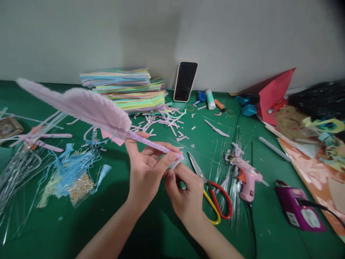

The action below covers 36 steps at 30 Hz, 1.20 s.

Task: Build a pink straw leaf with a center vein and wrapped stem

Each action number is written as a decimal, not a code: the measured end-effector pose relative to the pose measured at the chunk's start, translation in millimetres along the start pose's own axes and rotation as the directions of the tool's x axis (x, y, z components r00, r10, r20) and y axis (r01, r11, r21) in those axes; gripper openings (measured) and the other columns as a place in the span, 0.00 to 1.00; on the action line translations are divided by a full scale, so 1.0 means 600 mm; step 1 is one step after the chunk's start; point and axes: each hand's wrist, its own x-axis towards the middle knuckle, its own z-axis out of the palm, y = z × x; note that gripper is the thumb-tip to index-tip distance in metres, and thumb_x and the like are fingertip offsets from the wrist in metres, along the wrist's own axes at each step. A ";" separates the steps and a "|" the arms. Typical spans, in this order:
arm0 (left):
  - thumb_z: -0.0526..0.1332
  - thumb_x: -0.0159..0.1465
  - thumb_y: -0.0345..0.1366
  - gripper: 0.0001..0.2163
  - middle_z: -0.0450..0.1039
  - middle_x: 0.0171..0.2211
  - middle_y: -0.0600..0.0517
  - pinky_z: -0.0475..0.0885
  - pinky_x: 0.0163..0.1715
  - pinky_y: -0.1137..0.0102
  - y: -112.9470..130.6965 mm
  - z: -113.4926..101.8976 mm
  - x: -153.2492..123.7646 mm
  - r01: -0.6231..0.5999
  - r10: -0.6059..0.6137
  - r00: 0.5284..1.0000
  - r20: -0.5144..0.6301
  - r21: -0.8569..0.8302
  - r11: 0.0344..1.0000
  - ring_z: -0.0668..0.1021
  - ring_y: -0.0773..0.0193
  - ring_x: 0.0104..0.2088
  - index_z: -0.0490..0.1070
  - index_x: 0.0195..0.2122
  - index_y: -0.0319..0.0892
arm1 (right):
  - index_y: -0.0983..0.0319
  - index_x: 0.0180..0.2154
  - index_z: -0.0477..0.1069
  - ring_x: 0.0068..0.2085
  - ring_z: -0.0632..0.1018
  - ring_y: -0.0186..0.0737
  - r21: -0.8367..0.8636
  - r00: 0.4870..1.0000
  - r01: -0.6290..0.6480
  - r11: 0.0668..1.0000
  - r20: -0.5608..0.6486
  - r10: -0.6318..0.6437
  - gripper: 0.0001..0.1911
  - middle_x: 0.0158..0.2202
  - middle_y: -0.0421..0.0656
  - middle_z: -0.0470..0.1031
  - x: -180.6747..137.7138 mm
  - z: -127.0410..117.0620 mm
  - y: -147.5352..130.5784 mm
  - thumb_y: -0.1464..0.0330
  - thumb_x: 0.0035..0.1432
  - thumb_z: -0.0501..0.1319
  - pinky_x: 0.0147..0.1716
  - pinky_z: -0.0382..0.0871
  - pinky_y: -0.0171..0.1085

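Observation:
My left hand [145, 169] is closed around the wrapped stem of a pale pink fringed paper feather [88, 106], which slants up and to the left over the table. My right hand [184, 192] pinches a thin pink paper strip [176, 163] at the stem's lower end, fingers pressed together. Both hands hover just above the green table [151, 230], close to each other.
Red and yellow scissors [212, 194] lie right of my hands, then a pink glue gun [246, 176] and a purple power strip [298, 208]. A stack of coloured paper [126, 90], a phone [185, 81], paper scraps and blue tassels [72, 165] crowd the back and left.

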 end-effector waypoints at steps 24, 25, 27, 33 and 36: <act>0.70 0.55 0.27 0.28 0.79 0.24 0.57 0.76 0.30 0.76 0.013 -0.022 0.005 0.265 -0.240 0.954 0.180 -0.130 0.955 0.80 0.68 0.26 0.57 0.51 0.47 | 0.60 0.25 0.75 0.25 0.66 0.32 0.327 0.894 -0.227 0.917 0.444 0.063 0.14 0.22 0.38 0.68 0.089 -0.106 0.047 0.65 0.62 0.58 0.22 0.57 0.33; 0.70 0.55 0.28 0.28 0.79 0.24 0.57 0.76 0.31 0.76 0.013 -0.020 0.004 0.288 -0.257 0.949 0.182 -0.174 0.942 0.80 0.68 0.27 0.58 0.51 0.47 | 0.60 0.25 0.75 0.24 0.66 0.32 0.416 0.896 -0.279 0.866 0.436 0.080 0.15 0.22 0.38 0.67 0.076 -0.094 0.052 0.64 0.63 0.58 0.22 0.57 0.33; 0.71 0.55 0.31 0.27 0.79 0.25 0.56 0.76 0.31 0.76 0.010 -0.012 0.001 0.302 -0.266 0.950 0.165 -0.261 0.917 0.79 0.69 0.28 0.58 0.51 0.47 | 0.59 0.26 0.75 0.23 0.65 0.31 0.553 0.906 -0.346 0.758 0.408 0.116 0.16 0.22 0.38 0.67 0.050 -0.067 0.057 0.61 0.63 0.57 0.20 0.56 0.32; 0.72 0.53 0.35 0.17 0.77 0.25 0.57 0.74 0.25 0.79 0.002 0.003 -0.002 0.304 -0.318 0.948 0.017 -0.352 0.885 0.79 0.70 0.26 0.66 0.40 0.45 | 0.60 0.27 0.74 0.25 0.69 0.33 0.405 0.992 -0.096 0.909 0.115 0.053 0.14 0.24 0.40 0.72 0.015 -0.015 0.030 0.67 0.63 0.56 0.25 0.64 0.34; 0.73 0.51 0.35 0.15 0.78 0.25 0.57 0.76 0.26 0.78 0.001 0.002 -0.002 0.311 -0.333 0.943 -0.015 -0.321 0.895 0.79 0.70 0.25 0.67 0.34 0.44 | 0.61 0.27 0.73 0.26 0.71 0.34 0.258 0.998 0.033 0.966 0.038 -0.044 0.12 0.25 0.40 0.74 0.017 -0.010 0.013 0.72 0.61 0.56 0.26 0.65 0.33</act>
